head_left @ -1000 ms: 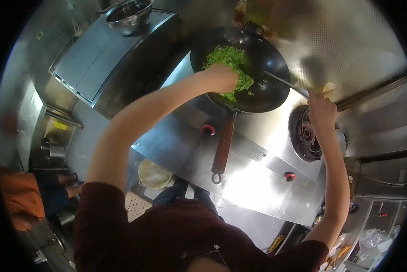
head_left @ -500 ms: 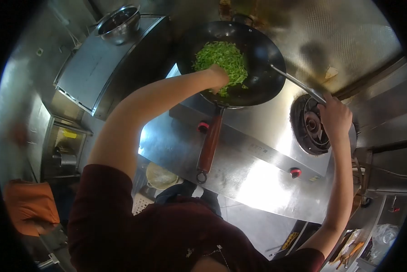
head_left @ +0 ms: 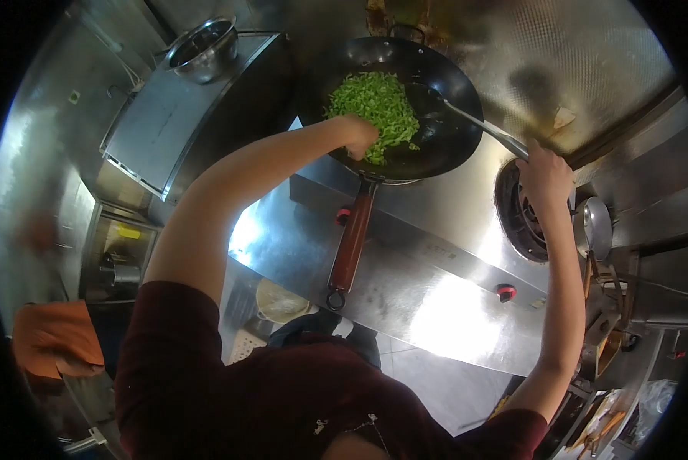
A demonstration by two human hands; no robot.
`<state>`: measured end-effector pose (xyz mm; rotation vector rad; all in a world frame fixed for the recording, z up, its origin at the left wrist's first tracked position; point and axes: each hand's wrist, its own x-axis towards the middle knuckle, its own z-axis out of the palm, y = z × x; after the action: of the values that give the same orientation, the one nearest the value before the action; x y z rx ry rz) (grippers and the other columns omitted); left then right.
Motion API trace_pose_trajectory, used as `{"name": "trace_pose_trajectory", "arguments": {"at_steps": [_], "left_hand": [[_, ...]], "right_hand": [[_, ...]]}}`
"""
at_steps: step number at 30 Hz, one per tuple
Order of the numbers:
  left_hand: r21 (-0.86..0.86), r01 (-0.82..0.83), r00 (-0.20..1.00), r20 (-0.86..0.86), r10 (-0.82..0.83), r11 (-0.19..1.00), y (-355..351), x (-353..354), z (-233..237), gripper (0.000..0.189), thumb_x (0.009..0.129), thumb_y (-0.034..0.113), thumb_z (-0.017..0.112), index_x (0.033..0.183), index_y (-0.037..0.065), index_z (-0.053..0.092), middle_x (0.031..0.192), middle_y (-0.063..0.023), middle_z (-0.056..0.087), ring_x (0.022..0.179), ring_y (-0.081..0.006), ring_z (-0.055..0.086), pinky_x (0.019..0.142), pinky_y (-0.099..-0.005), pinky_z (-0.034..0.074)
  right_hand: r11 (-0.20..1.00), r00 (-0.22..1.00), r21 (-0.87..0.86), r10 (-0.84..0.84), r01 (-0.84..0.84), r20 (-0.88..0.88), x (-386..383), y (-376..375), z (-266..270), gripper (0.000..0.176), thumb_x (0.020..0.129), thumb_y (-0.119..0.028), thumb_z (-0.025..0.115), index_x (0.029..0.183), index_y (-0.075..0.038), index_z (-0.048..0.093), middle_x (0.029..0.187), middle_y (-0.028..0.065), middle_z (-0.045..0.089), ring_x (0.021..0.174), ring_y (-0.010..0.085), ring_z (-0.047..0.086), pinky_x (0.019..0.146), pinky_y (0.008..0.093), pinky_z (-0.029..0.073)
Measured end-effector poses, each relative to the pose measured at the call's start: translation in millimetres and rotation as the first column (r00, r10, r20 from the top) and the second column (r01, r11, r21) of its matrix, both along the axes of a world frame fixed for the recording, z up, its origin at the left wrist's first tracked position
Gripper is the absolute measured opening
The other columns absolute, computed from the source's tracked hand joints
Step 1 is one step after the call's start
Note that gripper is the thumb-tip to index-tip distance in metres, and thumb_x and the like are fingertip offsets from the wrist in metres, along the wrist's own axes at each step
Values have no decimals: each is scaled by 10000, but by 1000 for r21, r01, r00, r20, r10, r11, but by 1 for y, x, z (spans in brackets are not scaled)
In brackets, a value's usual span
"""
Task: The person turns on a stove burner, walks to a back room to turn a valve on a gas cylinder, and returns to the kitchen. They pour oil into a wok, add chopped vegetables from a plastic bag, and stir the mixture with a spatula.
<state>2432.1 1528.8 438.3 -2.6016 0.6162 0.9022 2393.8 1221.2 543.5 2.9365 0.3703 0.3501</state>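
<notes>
A black wok point(head_left: 455, 138) with a brown wooden handle point(head_left: 352, 241) sits on the stove, holding a heap of chopped green vegetables point(head_left: 375, 103). Over the heap's near side, just inside the rim, is my left hand point(head_left: 362, 136). Its fingers are curled downward, and whatever they may hold is hidden. My right hand point(head_left: 547, 176) grips the metal handle of a long ladle point(head_left: 482, 126). The ladle's dark head rests in the wok, right of the vegetables, and is hard to make out.
Right of the wok is a second burner point(head_left: 516, 218), partly behind my right arm. Red knobs point(head_left: 506, 292) line the stove front. A steel bowl point(head_left: 204, 54) stands on the left counter point(head_left: 148, 115). Another person's orange clothing point(head_left: 56, 337) shows at lower left.
My right hand has moved left and slightly up, pushing the ladle farther into the wok. My left hand has shifted slightly left and down. The view has shifted a little.
</notes>
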Motion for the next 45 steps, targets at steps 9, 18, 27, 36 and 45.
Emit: {"name": "trace_pose_trajectory", "arguments": {"at_steps": [9,18,27,36,45], "left_hand": [[-125,-66,994,-97,54,990,12,12,3,231,692,234,619,762,15,640,717,-109,609,691,-240,569,609,-386,433],[-622,-190,958,51,282,760,47,33,44,199,705,195,576,790,22,628,685,-78,616,625,-171,577,588,-315,449],[-841,-280,937,-135,322,463,43,18,59,280,763,222,628,918,-10,605,817,-71,625,770,-116,593,703,-249,474],[-939,-71,956,32,293,337,16,-20,104,265,760,223,638,898,0,602,794,-52,607,758,-109,556,716,-240,431],[-941,29,928,150,341,337,13,-43,125,248,776,222,614,898,6,605,782,-45,601,725,-103,541,686,-233,425]], "right_hand": [[982,939,-179,120,-64,322,9,15,-51,44,738,-114,510,778,-115,491,673,50,561,611,204,603,504,307,483],[950,897,-302,196,-75,396,-13,32,-64,119,735,-143,501,833,-91,544,659,20,546,579,159,586,456,259,453],[986,954,75,163,-149,-251,-39,34,-66,362,731,-208,611,1001,-45,433,833,158,566,710,343,595,581,419,486],[892,932,278,362,-357,34,-32,49,-52,362,729,-241,628,973,-22,476,848,136,560,708,300,596,611,367,484],[305,788,900,613,-310,64,13,129,3,185,776,-180,590,788,4,572,644,46,533,561,126,507,535,244,406]]}}
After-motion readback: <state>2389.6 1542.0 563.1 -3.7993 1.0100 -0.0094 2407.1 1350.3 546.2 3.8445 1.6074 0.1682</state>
